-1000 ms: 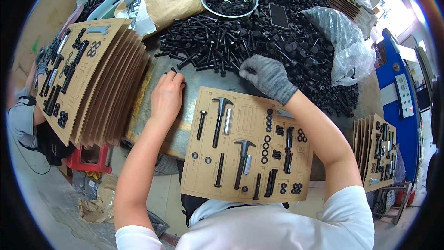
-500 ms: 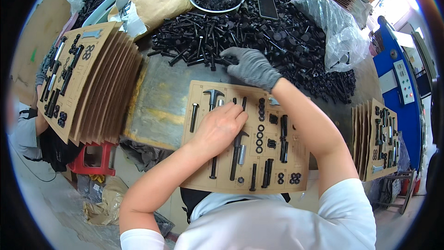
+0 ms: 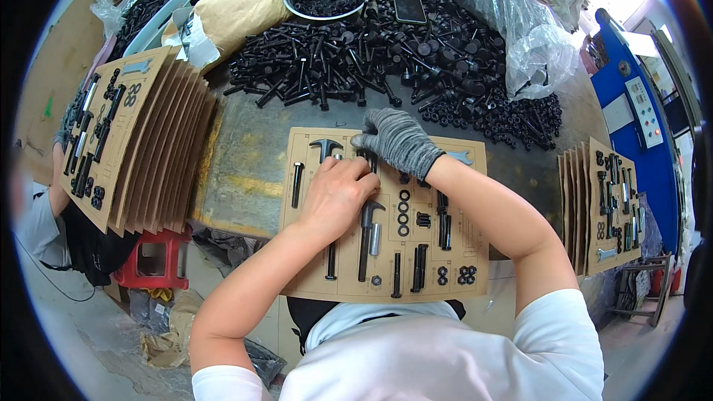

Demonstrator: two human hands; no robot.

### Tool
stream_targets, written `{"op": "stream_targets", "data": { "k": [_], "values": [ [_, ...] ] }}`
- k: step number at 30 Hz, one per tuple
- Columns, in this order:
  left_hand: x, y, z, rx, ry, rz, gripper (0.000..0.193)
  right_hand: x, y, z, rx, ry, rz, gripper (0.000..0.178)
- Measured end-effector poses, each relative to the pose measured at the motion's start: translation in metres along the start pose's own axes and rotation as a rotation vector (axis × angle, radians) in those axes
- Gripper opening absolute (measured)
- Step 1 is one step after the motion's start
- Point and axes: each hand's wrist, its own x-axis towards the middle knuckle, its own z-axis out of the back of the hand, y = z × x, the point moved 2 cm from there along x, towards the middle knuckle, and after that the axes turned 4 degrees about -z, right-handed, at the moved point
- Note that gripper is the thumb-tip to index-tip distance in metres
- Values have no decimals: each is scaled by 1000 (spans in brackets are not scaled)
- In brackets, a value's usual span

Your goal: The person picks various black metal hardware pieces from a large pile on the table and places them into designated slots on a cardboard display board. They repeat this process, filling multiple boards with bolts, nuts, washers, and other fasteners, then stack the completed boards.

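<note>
A brown cardboard board [image 3: 475, 267] lies before me, set with black hardware. My bare left hand [image 3: 336, 197] rests on its upper middle, fingers curled; whatever they grip is hidden. Beside it, my right hand [image 3: 401, 142], in a grey knit glove, pinches a black bolt [image 3: 370, 158] over the board's upper edge. One black hammer [image 3: 324, 146] is partly under my left hand. Lower down lie another hammer [image 3: 365, 249], a silver cylinder [image 3: 375, 239], several bolts [image 3: 420, 267] and a column of black rings [image 3: 403, 213]. A light wrench [image 3: 460, 157] lies near the top right corner.
A large pile of black bolts [image 3: 297, 59] covers the far table, with a metal bowl [image 3: 286, 1] of small parts and a phone [image 3: 408, 6]. Stacked filled boards stand left [image 3: 160, 148] and right [image 3: 613, 208]. A person's arm [image 3: 58, 178] shows far left.
My right hand has come back from the edge of the bolt pile to the board's top, beside my left hand. The left hand stays in place on the board. The view has shifted slightly.
</note>
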Motion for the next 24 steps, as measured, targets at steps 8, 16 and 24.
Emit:
{"op": "stream_targets", "data": {
  "k": [8, 16, 24],
  "values": [
    [16, 5, 17, 8, 8, 155, 109, 3, -11, 8, -44, -18, 66, 27],
    [30, 14, 18, -143, 282, 275, 120, 0, -13, 10, -135, 28, 71, 24],
    [32, 12, 19, -175, 329, 297, 112, -1, -12, 10, -87, 175, -5, 25]
  ]
}}
